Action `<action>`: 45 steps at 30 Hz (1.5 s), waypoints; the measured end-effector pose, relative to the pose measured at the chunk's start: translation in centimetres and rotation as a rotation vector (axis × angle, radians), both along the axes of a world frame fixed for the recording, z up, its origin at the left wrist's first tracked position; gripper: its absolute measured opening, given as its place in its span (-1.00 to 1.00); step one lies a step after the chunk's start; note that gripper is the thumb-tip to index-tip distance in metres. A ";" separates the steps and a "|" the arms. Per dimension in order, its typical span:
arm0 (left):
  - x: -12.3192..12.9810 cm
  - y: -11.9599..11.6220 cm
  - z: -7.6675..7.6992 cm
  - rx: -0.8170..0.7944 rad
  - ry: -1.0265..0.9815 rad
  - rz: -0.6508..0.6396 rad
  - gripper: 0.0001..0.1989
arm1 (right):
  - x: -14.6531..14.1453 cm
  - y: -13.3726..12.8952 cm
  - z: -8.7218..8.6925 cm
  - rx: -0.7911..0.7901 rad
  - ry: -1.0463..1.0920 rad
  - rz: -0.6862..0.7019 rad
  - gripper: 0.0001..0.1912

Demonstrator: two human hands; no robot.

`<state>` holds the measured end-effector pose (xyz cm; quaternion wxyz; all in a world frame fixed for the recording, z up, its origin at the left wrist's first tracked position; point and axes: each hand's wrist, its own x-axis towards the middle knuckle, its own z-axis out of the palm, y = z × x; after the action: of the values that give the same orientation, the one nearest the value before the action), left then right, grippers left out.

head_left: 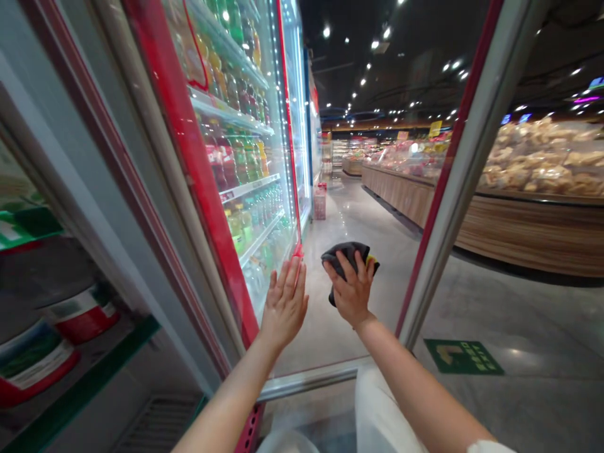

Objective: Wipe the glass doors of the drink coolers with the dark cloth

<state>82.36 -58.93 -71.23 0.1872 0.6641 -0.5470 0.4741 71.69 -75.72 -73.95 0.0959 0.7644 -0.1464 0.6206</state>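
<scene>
A glass door (325, 343) with a red and silver frame stands swung out in front of me. My left hand (285, 307) lies flat against the lower part of its pane, fingers stretched out and holding nothing. To its right, my right hand (353, 290) presses a dark grey cloth (350, 250) on the glass, fingers spread over the bunched fabric. A small yellow patch shows at the cloth's right edge. Both hands are at about the same height, a short gap apart.
Lit shelves of bottled drinks (236, 151) show beyond the pane at left. Large bottles with red labels (35, 358) stand on a shelf at lower left. A wood-sided display counter (528, 233) is at right; a green floor sign (464, 357) lies before it.
</scene>
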 end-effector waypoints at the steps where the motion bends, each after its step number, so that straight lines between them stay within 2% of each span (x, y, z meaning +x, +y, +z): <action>1: -0.1 -0.4 -0.1 -0.011 0.003 -0.011 -0.13 | -0.3 -0.8 0.7 0.004 0.012 -0.009 -0.41; 3: -0.2 -1.1 -0.2 -0.016 0.010 -0.032 -0.13 | -1.0 -2.6 1.7 0.068 -0.024 -0.053 -0.45; 4: -0.3 -1.3 -0.2 -0.009 0.012 -0.041 -0.13 | -1.4 -3.4 1.7 0.120 -0.059 -0.079 -0.46; 6: -0.5 -1.6 -0.3 0.009 0.021 -0.053 -0.13 | -2.0 -4.0 0.4 0.230 -0.118 -0.124 -0.46; 8: -0.5 -1.7 -0.3 0.018 0.037 -0.059 -0.12 | -2.1 -3.6 -1.6 0.300 -0.111 -0.160 -0.45; 10: -0.5 -1.8 -0.2 0.027 0.047 -0.056 -0.12 | -1.8 -2.8 -2.8 0.293 -0.047 -0.174 -0.46; 11: -0.5 -1.8 -0.2 0.030 0.048 -0.053 -0.13 | -1.7 -2.7 -2.7 0.265 -0.003 -0.165 -0.47; 14: -0.3 -1.9 0.0 0.025 0.047 -0.054 -0.14 | -1.9 -4.2 -0.5 0.188 0.073 -0.123 -0.48; 17: -0.1 -2.2 0.0 0.005 0.053 -0.074 -0.14 | -3.0 -7.0 1.4 0.252 0.017 -0.159 -0.44; 20: -0.1 -2.6 -0.1 -0.010 0.070 -0.091 -0.13 | -3.8 -8.2 0.2 0.357 -0.069 -0.208 -0.38; 23: -0.4 -3.3 -0.1 -0.033 0.076 -0.104 -0.12 | -3.3 -7.9 -1.2 0.358 -0.053 -0.198 -0.40; 25: -0.7 -4.1 0.2 -0.025 0.049 -0.120 -0.15 | -2.8 -8.2 -0.4 0.303 0.002 -0.166 -0.44; 28: -1.1 -5.4 0.8 0.021 0.012 -0.142 -0.18 | -2.8 -10.2 2.2 0.232 0.036 -0.133 -0.46; 30: -1.3 -6.1 1.2 0.043 0.014 -0.154 -0.19 | -3.4 -11.7 2.7 0.233 0.022 -0.135 -0.46; 32: -1.3 -6.6 1.4 0.055 0.032 -0.163 -0.18 | -4.1 -12.6 1.3 0.266 0.003 -0.152 -0.44; 35: -1.1 -6.9 1.3 0.065 0.052 -0.171 -0.16 | -4.6 -12.8 -2.3 0.312 0.001 -0.178 -0.42; 37: -0.9 -7.0 1.1 0.061 0.045 -0.173 -0.16 | -4.5 -12.9 -3.2 0.310 0.005 -0.177 -0.42; 39: -0.8 -7.1 1.1 0.051 0.035 -0.172 -0.17 | -4.1 -13.5 -1.6 0.279 -0.007 -0.156 -0.43; 43: -0.8 -7.4 1.1 0.031 0.029 -0.176 -0.16 | -3.4 -15.1 4.0 0.233 -0.063 -0.119 -0.39; 45: -0.8 -7.4 1.2 0.027 0.021 -0.178 -0.16 | -3.4 -15.2 4.5 0.237 -0.088 -0.119 -0.38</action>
<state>81.55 -66.32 -70.01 0.2253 0.6203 -0.6081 0.4412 68.30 -90.94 -69.47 0.0351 0.7323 -0.2680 0.6250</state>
